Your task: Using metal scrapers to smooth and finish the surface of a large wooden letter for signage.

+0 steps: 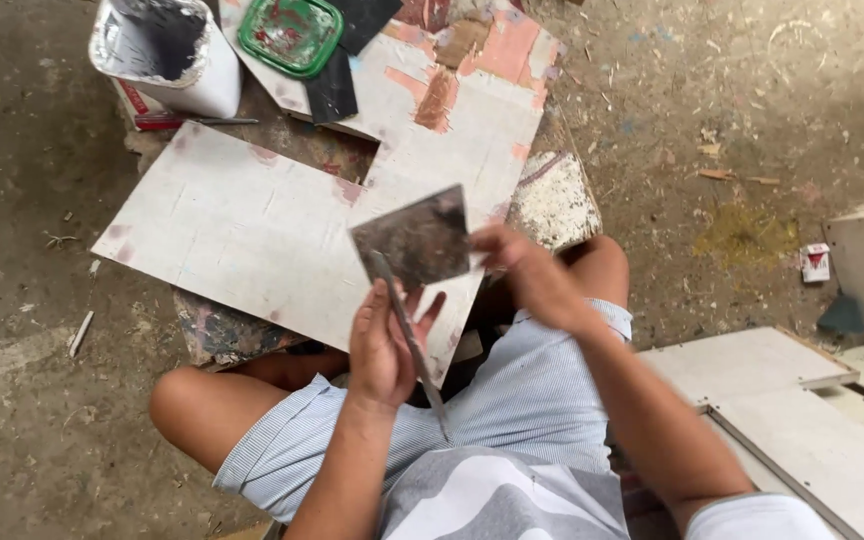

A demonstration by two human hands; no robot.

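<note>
Grey, thin square metal plate (414,238), smeared dark, is held above a white, paint-stained board (252,235). Its right edge is pinched between the closed fingers of the right hand (530,272). A long, narrow metal blade (407,335) is gripped across the left hand (384,345), its tip laid against the plate's lower left corner.

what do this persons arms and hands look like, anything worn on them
Both forearms are bare, with no gloves, rings, watch or bracelets visible on the left hand or right hand. A short white sleeve covers the right upper arm; the left arm's sleeve is out of view.
</note>
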